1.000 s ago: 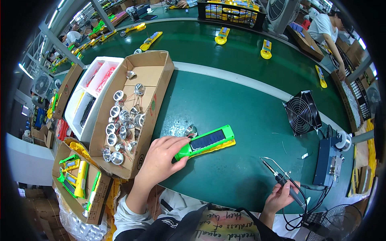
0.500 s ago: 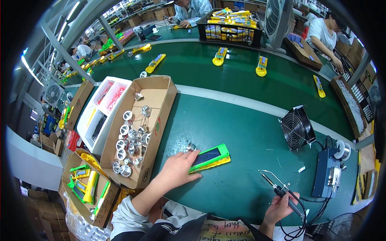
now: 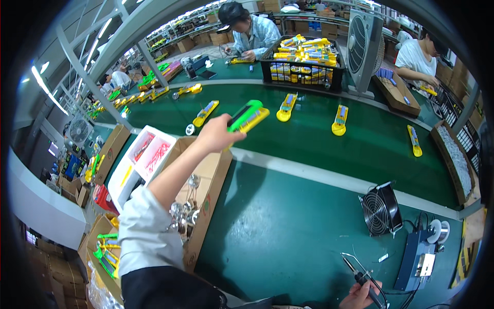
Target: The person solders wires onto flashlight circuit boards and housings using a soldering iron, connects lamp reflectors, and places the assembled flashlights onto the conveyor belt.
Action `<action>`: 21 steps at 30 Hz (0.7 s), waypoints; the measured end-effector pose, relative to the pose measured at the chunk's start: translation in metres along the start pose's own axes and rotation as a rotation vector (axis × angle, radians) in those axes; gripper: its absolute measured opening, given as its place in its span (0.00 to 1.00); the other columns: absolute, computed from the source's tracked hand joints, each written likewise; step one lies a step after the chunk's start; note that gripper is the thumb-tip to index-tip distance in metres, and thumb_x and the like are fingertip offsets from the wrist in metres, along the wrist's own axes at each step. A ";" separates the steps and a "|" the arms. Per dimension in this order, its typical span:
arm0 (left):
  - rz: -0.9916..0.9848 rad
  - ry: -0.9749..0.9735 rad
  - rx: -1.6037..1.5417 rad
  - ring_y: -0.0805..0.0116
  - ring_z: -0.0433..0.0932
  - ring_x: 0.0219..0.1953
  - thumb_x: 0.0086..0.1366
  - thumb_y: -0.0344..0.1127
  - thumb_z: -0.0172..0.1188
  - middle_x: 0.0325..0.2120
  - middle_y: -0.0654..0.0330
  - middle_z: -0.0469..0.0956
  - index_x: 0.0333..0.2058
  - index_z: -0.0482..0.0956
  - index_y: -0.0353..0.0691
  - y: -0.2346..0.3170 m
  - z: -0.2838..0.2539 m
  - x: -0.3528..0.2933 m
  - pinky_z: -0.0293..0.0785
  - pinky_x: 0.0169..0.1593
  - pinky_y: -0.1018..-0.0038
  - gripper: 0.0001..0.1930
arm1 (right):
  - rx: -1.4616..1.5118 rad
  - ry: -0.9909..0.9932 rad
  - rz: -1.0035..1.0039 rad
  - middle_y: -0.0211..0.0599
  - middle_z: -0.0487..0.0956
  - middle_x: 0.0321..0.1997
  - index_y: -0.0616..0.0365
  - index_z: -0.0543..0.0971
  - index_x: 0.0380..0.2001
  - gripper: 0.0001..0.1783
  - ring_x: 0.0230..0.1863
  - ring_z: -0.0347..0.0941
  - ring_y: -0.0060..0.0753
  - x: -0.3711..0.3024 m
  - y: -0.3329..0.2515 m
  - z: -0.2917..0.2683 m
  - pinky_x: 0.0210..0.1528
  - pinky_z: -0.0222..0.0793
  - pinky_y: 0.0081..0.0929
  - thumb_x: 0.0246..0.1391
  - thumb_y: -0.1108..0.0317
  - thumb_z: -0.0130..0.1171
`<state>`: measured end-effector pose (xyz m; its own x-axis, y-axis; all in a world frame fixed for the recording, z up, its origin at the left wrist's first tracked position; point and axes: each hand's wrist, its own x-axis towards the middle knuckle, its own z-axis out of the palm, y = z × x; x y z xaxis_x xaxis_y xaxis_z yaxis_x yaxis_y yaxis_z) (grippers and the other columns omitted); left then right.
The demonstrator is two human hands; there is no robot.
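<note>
Over the near edge of the green conveyor belt, my left hand (image 3: 218,135) grips a green-and-yellow flashlight housing (image 3: 251,117) with a dark panel on its green side. My left arm stretches across a cardboard box of shiny lamp reflectors (image 3: 181,213) and hides part of it. Low at the right, my right hand (image 3: 362,295) is closed round a soldering iron (image 3: 361,278), its tip pointing up and left above the green table (image 3: 272,221). A thin curved metal tube runs beside the iron's tip.
Yellow flashlight halves (image 3: 339,121) lie spaced along the belt (image 3: 314,149). A small black fan (image 3: 381,208) and a blue soldering station with a solder spool (image 3: 438,232) stand at the right. A foam tray (image 3: 128,177) sits left; two co-workers sit beyond the belt.
My left hand has lifted the flashlight housing off the table and carried it forward to above the belt. My right hand keeps the soldering iron; the view has shifted.
</note>
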<state>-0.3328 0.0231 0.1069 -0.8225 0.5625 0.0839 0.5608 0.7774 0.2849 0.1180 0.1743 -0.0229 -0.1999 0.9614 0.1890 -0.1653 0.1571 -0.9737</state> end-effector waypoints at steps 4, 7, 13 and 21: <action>-0.208 0.182 0.095 0.53 0.74 0.34 0.43 0.50 0.61 0.30 0.47 0.75 0.34 0.68 0.33 -0.060 0.040 0.106 0.70 0.37 0.65 0.27 | -0.102 0.094 0.025 0.33 0.67 0.14 0.61 0.65 0.23 0.08 0.14 0.59 0.19 0.003 -0.014 0.009 0.16 0.52 0.15 0.50 0.67 0.47; -0.314 0.198 0.014 0.54 0.74 0.37 0.41 0.50 0.63 0.33 0.48 0.74 0.36 0.68 0.34 -0.091 0.090 0.151 0.70 0.39 0.65 0.29 | -0.159 0.182 0.029 0.32 0.66 0.14 0.61 0.65 0.23 0.08 0.14 0.58 0.19 0.000 -0.009 0.011 0.17 0.52 0.15 0.49 0.68 0.47; -0.382 0.050 -0.011 0.57 0.73 0.39 0.39 0.47 0.65 0.35 0.52 0.74 0.37 0.69 0.36 -0.079 0.109 0.157 0.70 0.41 0.68 0.29 | -0.142 0.218 -0.002 0.30 0.66 0.15 0.59 0.65 0.23 0.08 0.15 0.58 0.17 -0.002 -0.013 0.023 0.17 0.53 0.15 0.49 0.67 0.49; -0.332 0.025 0.086 0.54 0.73 0.40 0.41 0.50 0.65 0.38 0.52 0.73 0.40 0.67 0.37 -0.073 0.116 0.154 0.70 0.41 0.68 0.31 | -0.169 0.137 -0.026 0.30 0.66 0.14 0.59 0.65 0.23 0.09 0.14 0.57 0.18 0.006 -0.018 0.031 0.17 0.52 0.16 0.49 0.65 0.49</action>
<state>-0.4899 0.0856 -0.0120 -0.9629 0.2686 0.0240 0.2672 0.9383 0.2195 0.0896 0.1697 0.0000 -0.0626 0.9765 0.2064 -0.0026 0.2067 -0.9784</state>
